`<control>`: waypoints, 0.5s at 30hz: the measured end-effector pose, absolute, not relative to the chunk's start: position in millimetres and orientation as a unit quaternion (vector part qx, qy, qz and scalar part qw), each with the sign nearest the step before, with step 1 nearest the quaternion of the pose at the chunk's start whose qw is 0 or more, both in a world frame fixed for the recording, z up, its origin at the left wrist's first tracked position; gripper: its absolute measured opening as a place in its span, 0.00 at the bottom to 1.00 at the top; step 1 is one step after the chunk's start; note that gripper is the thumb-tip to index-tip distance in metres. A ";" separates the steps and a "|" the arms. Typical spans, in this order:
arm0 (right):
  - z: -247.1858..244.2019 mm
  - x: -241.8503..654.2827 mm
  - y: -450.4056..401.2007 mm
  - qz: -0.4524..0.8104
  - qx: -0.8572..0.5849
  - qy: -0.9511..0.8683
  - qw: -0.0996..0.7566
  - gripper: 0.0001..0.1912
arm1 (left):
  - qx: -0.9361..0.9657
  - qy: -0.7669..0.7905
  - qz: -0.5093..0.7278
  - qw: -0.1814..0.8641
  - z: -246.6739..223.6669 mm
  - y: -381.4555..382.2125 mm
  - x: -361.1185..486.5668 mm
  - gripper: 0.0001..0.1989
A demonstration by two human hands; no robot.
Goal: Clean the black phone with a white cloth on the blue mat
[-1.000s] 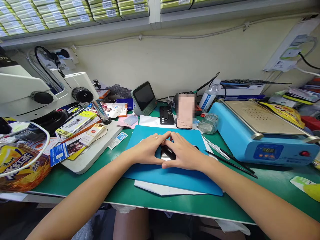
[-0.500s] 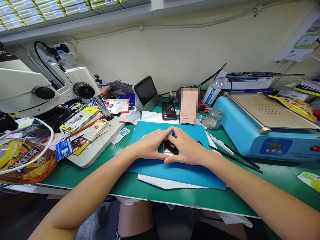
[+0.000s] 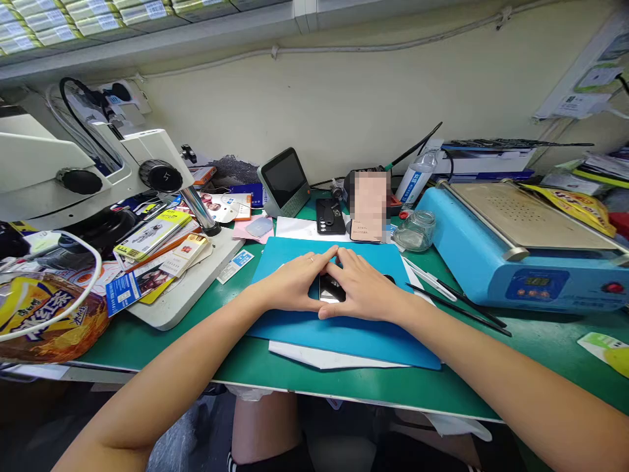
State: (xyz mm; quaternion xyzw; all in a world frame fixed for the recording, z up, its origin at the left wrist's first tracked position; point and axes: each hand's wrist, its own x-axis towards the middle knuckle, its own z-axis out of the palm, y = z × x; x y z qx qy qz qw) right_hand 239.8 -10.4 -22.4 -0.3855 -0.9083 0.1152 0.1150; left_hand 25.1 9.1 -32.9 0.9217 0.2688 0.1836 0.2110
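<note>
A dark, glossy smartphone [image 3: 332, 289] lies on the blue mat [image 3: 314, 334], mostly covered by my hands, so its edges are largely hidden. My left hand [image 3: 297, 282] arches over its left part, a ring on one finger. Over the right part bends my right hand [image 3: 363, 285], with a dark corner showing past it. The fingertips of both hands meet at the far side, and the thumbs come together at the near side, around the visible glossy patch.
On the left stand a microscope [image 3: 162, 176] and a drink bottle [image 3: 49, 318]. Behind the mat are a black phone [image 3: 330, 216], a blurred pink phone [image 3: 368, 206], a small display [image 3: 284, 180] and a glass jar [image 3: 415, 233]. Tweezers [image 3: 462, 309] lie beside a blue heating machine [image 3: 540, 282].
The whole view has shifted slightly. Both hands keep nearly the same pose over the smartphone.
</note>
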 end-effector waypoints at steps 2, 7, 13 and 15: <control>-22.2 239.3 -10.5 0.113 -0.387 -0.908 0.112 0.50 | 0.922 0.266 0.184 0.214 -33.0 9.1 24.9 0.59; -24.1 239.9 -9.9 0.107 -0.385 -0.910 0.113 0.50 | 0.924 0.266 0.178 0.207 -31.3 8.2 24.7 0.60; -25.1 239.7 -10.0 0.092 -0.383 -0.911 0.126 0.47 | 0.926 0.259 0.185 0.200 -32.0 8.3 24.3 0.60; -24.5 239.5 -10.1 0.094 -0.385 -0.909 0.127 0.47 | 0.927 0.258 0.187 0.199 -32.4 8.5 24.2 0.60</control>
